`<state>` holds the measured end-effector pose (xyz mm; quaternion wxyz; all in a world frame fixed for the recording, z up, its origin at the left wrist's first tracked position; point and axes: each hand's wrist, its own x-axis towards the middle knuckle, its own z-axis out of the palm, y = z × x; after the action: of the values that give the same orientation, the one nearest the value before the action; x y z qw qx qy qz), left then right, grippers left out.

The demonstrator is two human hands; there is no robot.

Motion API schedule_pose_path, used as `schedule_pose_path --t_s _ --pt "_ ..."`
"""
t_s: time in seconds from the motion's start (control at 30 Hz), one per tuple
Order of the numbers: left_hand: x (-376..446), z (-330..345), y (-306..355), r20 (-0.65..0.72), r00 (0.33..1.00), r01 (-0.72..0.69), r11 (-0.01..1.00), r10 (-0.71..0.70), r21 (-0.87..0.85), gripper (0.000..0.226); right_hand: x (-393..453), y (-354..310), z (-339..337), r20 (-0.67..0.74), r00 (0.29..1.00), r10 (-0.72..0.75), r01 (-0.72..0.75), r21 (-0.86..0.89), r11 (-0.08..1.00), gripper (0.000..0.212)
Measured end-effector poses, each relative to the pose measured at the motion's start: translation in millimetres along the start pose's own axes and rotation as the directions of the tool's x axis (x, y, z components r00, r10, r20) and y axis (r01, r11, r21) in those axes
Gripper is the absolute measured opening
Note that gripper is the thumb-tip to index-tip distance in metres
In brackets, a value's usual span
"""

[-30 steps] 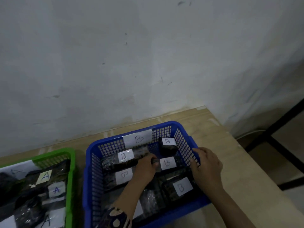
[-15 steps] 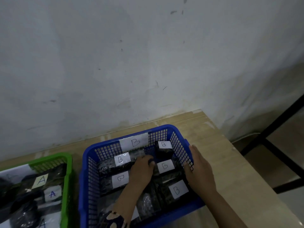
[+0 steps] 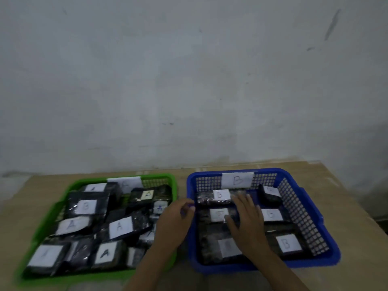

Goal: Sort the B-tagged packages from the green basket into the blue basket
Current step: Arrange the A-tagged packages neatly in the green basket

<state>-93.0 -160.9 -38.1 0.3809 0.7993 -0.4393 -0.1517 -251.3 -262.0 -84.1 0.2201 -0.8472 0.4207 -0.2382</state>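
The green basket (image 3: 63,198) on the left is full of black packages with white tags, mostly A. One B-tagged package (image 3: 86,206) lies in its far-left part. The blue basket (image 3: 327,253) on the right, with a B label (image 3: 237,180) on its far wall, holds several B-tagged packages (image 3: 287,243). My left hand (image 3: 174,221) is between the baskets, its fingers curled on the blue basket's left rim. My right hand (image 3: 247,223) lies inside the blue basket, fingers spread flat on the packages.
Both baskets stand side by side on a wooden table (image 3: 352,208) against a grey-white wall (image 3: 189,80). Bare tabletop shows to the right of the blue basket and to the left of the green one. The picture is blurred by motion.
The view has swung left, so the whole green basket shows. My left hand came out of the blue basket to its left rim. My right hand moved from the right rim onto the packages.
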Motion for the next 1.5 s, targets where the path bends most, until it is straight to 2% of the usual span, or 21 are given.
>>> schedule_pose_path --t_s 0.13,0.27,0.43,0.57,0.67,0.7,0.8,1.0,1.1,1.2,1.27,1.37,1.5 --pt "-23 -41 -32 -0.1 0.994 0.053 0.998 -0.048 0.045 0.018 -5 -46 26 0.126 0.991 -0.046 0.035 0.087 0.996 0.099" --pt "-37 -77 -60 -0.182 0.979 0.104 0.99 -0.086 0.091 0.02 -9 -88 44 0.277 0.958 -0.078 0.064 0.06 0.996 0.07" --pt "-49 -108 -101 -0.216 0.958 0.23 0.957 -0.19 0.178 0.029 -15 -116 70 0.341 0.932 -0.12 0.128 -0.001 0.992 0.069" --pt "-55 -121 -124 -0.143 0.942 0.329 0.919 -0.303 0.219 0.051 -18 -129 79 0.382 0.921 -0.072 0.111 -0.081 0.991 0.057" --pt "-53 -123 -131 -0.071 0.924 0.382 0.91 -0.375 0.163 0.065 -19 -137 80 0.38 0.923 -0.063 0.11 -0.104 0.989 0.081" --pt "-52 -124 -132 -0.055 0.925 0.379 0.913 -0.375 0.153 0.068 -18 -141 81 0.379 0.924 -0.052 0.103 -0.117 0.988 0.083" --pt "-48 -127 -135 0.005 0.926 0.373 0.919 -0.377 0.129 0.074 -12 -151 86 0.367 0.93 -0.021 0.077 -0.139 0.987 0.062" --pt "-41 -130 -135 0.11 0.931 0.355 0.934 -0.348 -0.042 0.073 -7 -165 104 0.367 0.93 0.012 0.067 -0.202 0.977 0.057" --pt "-38 -132 -130 0.102 0.928 0.37 0.912 -0.357 -0.175 0.071 -7 -166 106 0.308 0.951 0.042 -0.018 -0.082 0.996 0.061" --pt "-34 -132 -133 0.072 0.919 0.394 0.898 -0.388 -0.195 0.079 -7 -161 105 0.27 0.961 0.056 -0.064 0.021 0.998 0.065" --pt "-32 -132 -132 0.068 0.92 0.391 0.9 -0.385 -0.194 0.066 -7 -157 104 0.259 0.963 0.069 -0.088 0.06 0.994 0.063" --pt "-27 -133 -128 0.027 0.947 0.321 0.944 -0.32 -0.076 0.038 -4 -157 103 0.255 0.965 0.065 -0.094 0.103 0.99 0.058" --pt "-14 -139 -127 -0.122 0.957 0.247 0.959 -0.264 -0.139 0.028 11 -156 99 0.128 0.99 0.062 -0.085 0.182 0.98 0.048"
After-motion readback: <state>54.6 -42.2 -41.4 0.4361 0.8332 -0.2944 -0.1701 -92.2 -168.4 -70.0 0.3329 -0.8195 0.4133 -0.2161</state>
